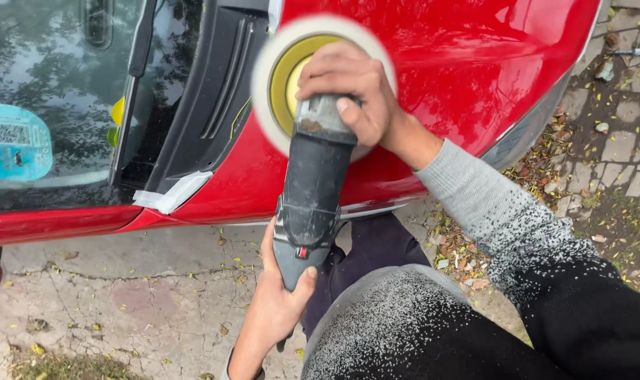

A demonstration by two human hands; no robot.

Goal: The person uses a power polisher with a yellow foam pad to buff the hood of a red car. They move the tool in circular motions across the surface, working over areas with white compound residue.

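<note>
Polishing red car hood (474,63) | right hand (351,88) grips polisher (313,183) head, left hand (277,299) clasps its handle | next likely: steady pad (274,77) pressure

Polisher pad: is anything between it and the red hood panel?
Nothing visible: the pad sits on the red hood. Right hand grips the polisher head, left hand its rear handle.
</note>
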